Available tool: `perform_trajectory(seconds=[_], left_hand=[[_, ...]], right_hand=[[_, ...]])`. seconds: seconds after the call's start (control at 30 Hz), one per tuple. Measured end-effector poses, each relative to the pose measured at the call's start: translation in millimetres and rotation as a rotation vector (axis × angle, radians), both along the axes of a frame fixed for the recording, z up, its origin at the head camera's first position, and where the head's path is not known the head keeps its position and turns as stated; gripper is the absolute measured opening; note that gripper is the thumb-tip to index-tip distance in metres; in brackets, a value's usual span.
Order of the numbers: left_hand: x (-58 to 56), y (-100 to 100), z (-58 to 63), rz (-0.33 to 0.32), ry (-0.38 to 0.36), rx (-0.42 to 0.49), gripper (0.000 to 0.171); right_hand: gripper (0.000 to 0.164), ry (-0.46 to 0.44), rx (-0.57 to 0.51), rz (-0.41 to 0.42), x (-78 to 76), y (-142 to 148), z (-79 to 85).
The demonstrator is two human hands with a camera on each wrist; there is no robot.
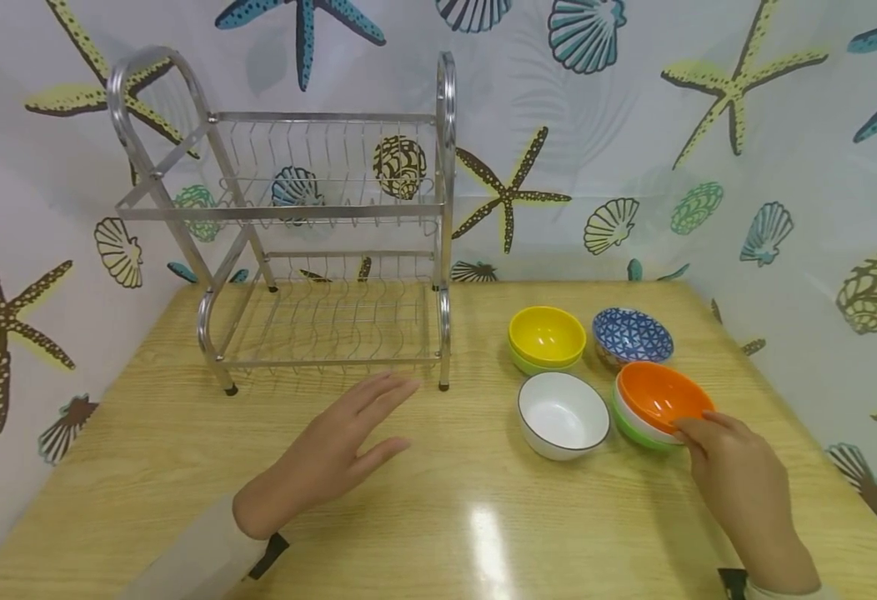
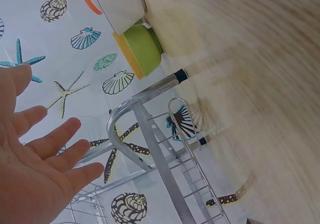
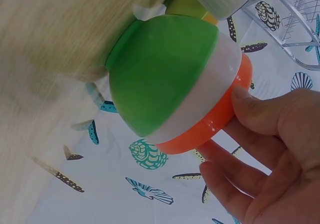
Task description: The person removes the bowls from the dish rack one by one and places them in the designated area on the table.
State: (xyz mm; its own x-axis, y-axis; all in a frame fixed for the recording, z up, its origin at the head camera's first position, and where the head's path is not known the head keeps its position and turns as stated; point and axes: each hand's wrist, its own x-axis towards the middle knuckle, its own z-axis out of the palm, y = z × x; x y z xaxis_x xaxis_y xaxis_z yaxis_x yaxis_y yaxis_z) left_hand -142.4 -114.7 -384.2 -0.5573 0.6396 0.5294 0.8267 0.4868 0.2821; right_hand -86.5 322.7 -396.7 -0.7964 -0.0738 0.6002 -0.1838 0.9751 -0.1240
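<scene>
My right hand (image 1: pixel 742 475) is at the near right edge of a stack of bowls, pinching the rim of the orange bowl (image 1: pixel 656 392). The thumb lies against the orange band in the right wrist view. Under the orange bowl sit a white bowl (image 3: pixel 220 71) and, lowest, a green bowl (image 3: pixel 160 68) standing on the table. My left hand (image 1: pixel 341 442) hovers over the table in front of the rack, fingers extended, holding nothing. A white bowl with a dark rim (image 1: pixel 562 417) stands just left of the stack.
A two-tier metal dish rack (image 1: pixel 333 362) stands at the back left. Behind the white bowl, a yellow bowl (image 1: pixel 547 333) nests in a light green one (image 1: pixel 536 364). Beside them is a blue patterned bowl (image 1: pixel 632 333). A printed curtain (image 1: pixel 633 125) encloses the wooden table (image 1: pixel 423 525).
</scene>
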Motion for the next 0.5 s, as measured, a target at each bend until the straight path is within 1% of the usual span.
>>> perform_trajectory(seconds=[0.17,0.5], left_hand=[[2.3,-3.4,-1.5,0.021,0.008,-0.014,0.058],[3.1,-6.9,-2.4,0.040,-0.016,-0.018,0.057]], right_hand=[[0.018,-0.013,-0.021,0.006,2.3,-1.5,-0.4],[0.021,-0.078,-0.038,-0.007,3.2,-1.3,-0.9]])
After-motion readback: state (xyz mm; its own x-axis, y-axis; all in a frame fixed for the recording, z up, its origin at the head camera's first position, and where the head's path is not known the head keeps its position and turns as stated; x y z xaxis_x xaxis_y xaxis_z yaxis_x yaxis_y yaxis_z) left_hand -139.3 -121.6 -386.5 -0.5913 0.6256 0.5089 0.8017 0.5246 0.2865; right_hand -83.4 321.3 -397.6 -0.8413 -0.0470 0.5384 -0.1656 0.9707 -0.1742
